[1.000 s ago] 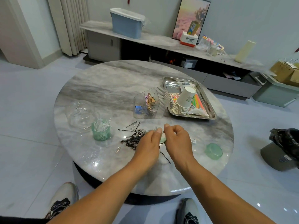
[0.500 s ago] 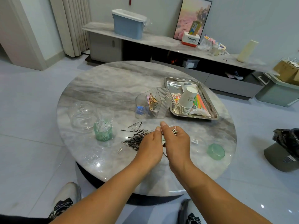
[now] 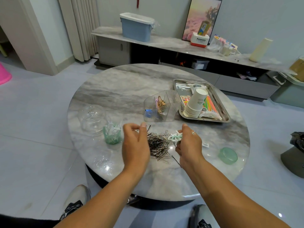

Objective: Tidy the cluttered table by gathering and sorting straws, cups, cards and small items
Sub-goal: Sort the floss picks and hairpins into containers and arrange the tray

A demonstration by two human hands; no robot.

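On the round marble table (image 3: 125, 89) a pile of dark hairpins (image 3: 158, 144) lies between my hands. My right hand (image 3: 189, 145) pinches a small bunch of white and green floss picks (image 3: 175, 136) just right of the pile. My left hand (image 3: 135, 143) hovers left of the pile, thumb and fingers curled round a thin pale piece that is too small to name. A green jar (image 3: 112, 137) with white picks stands left of it. A metal tray (image 3: 205, 120) at the back right holds stacked paper cups (image 3: 195, 105) and coloured straws (image 3: 211, 104).
A ribbed clear organiser (image 3: 162, 107) with clips stands behind the pile. A clear dome lid (image 3: 92, 116) sits at the left and a green lid (image 3: 227, 155) at the right edge. A small label (image 3: 205, 144) lies by my right hand. A low sideboard (image 3: 172, 44) runs along the wall.
My hands, which were pinched together over the pile, have drawn apart. The left has gone left toward the green jar. The right keeps the picks.
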